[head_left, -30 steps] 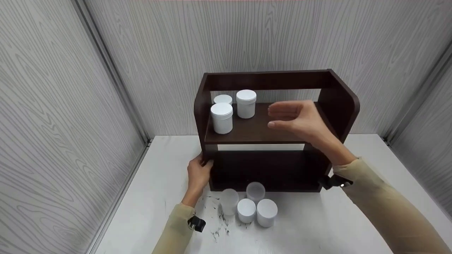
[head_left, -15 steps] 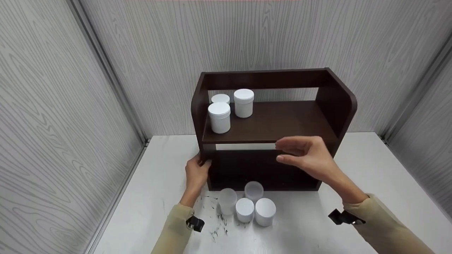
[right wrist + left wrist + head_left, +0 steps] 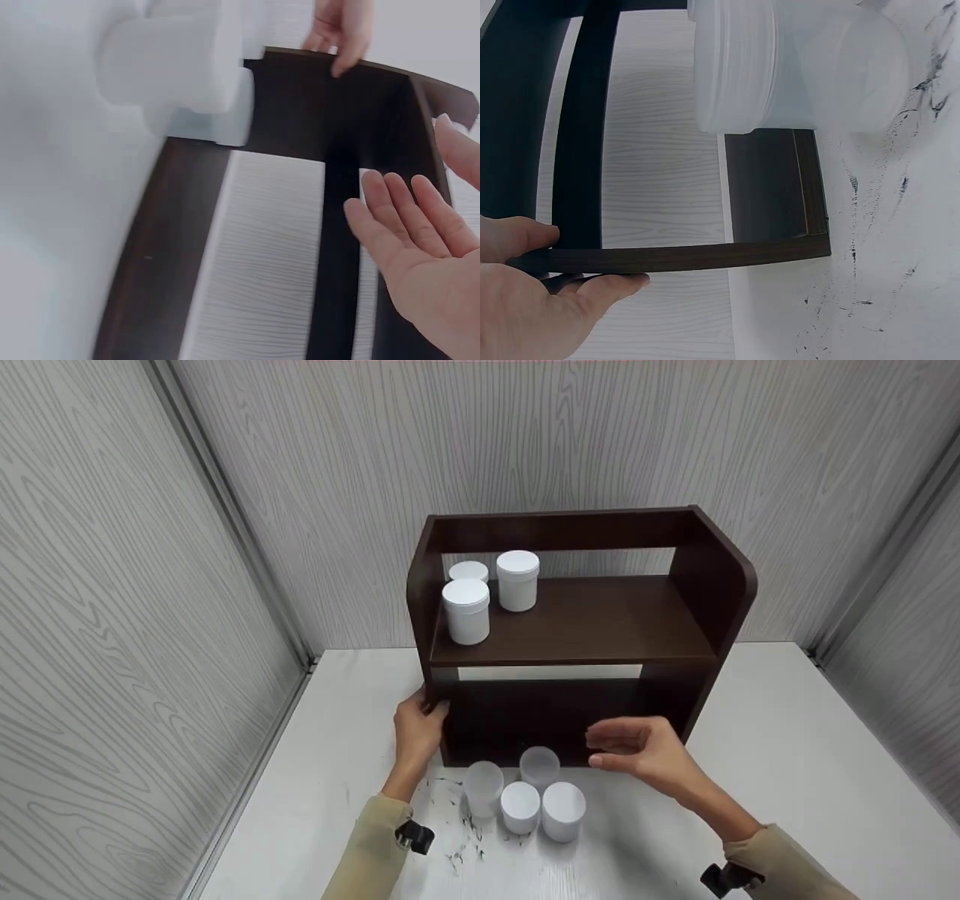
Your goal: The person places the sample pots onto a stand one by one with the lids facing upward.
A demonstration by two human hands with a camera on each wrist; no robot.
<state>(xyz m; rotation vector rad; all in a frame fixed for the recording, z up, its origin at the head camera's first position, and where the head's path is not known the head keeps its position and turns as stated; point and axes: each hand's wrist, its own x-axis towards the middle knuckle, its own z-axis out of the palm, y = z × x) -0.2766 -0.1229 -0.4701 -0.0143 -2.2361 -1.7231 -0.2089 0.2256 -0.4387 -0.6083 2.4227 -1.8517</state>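
In the head view, the left hand [image 3: 417,731] grips the shelf unit [image 3: 615,619] at eight o'clock; the empty right hand [image 3: 646,751], thumb apart from fingers, hovers at five. The shelf unit bears three white lidded jars [image 3: 468,615] toward ten. Two white jars [image 3: 564,812] and two translucent jars [image 3: 483,789] stand near seven, contents indiscernible.

From my end I count seven containers [image 3: 517,581] in all: three white lidded jars [image 3: 468,619] up on the one dark brown shelf unit [image 3: 615,619], plus four down on the one desk [image 3: 345,780], which I split into two opaque white tubs [image 3: 563,811] and two translucent tubs [image 3: 484,791]. I also get one left hand [image 3: 418,727], one right hand [image 3: 649,754], two sleeves [image 3: 369,844], two black wrist devices [image 3: 415,836] and three wood-grain wall panels [image 3: 487,435].
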